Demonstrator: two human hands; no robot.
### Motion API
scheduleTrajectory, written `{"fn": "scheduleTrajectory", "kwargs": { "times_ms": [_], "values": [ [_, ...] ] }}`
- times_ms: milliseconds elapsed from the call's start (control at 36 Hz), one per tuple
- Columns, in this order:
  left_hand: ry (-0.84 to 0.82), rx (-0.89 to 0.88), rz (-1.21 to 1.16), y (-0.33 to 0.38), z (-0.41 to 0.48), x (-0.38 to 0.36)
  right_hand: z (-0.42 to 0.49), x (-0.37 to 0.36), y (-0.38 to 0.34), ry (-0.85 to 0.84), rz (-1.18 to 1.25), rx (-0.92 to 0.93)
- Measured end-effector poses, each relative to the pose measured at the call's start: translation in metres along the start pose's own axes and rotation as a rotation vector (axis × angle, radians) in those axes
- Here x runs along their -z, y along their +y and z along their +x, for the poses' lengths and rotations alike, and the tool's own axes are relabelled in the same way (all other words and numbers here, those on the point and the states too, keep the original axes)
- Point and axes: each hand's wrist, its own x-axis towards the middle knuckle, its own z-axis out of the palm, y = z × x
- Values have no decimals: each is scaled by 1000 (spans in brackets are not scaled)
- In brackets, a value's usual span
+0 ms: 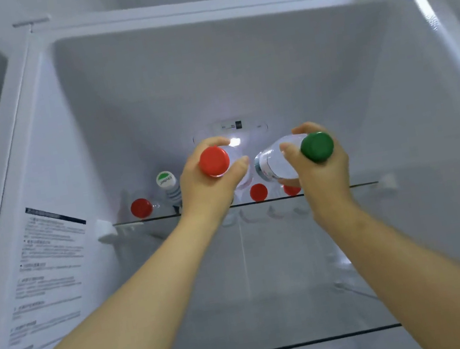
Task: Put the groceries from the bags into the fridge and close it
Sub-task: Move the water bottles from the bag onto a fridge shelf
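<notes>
Fridge (146, 81) open, interior of smooth white moulded plastic. Both hands are over the front edge of the glass shelf (355, 185), apart, each clamped on a bottle. Left hand (209, 187) curls around the neck of the red-capped bottle (214, 161): long axis runs straight back above the shelf, round cap facing the camera, body mostly hidden. Right hand (323, 177) grips the green-capped bottle (272, 164): clear plastic with a label band, axis slanted, cap toward the camera and right, base angled back and left above the shelf. Standing upright on the shelf: one red-capped bottle (141, 208) toward its left end, a white-and-green-capped bottle (166, 182) just beside it, two more red caps (258, 192) near the middle. Printed sticker (46, 266) on the wall left of the shelf.
</notes>
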Motion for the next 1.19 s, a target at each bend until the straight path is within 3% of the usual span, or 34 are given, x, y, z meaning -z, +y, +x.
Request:
{"fn": "scheduleTrajectory", "kwargs": {
  "times_ms": [83, 306, 389, 667, 750, 833, 1000, 1194],
  "values": [
    [-85, -77, 132, -7, 2, -4, 5, 1, 7, -29, -33, -4],
    [-269, -50, 544, -24, 28, -19, 26, -2, 29, -177, -254, 23],
    [-248, -29, 756, -31, 33, -23, 35, -2, 33, -249, -315, 37],
    [-241, -25, 1037, -44, 55, -24, 62, -4, 51, -283, -319, -171],
    [-262, 18, 1028, -48, 59, -24, 64, -6, 57, -285, -423, -173],
    [-225, 41, 863, -50, 58, -23, 62, -10, 56, -275, -552, -126],
    [-210, -80, 809, -48, 53, -24, 55, -8, 53, -169, -541, 53],
    [-412, -53, 675, -43, 48, -23, 52, -7, 54, -91, -637, 227]
  ]
}}
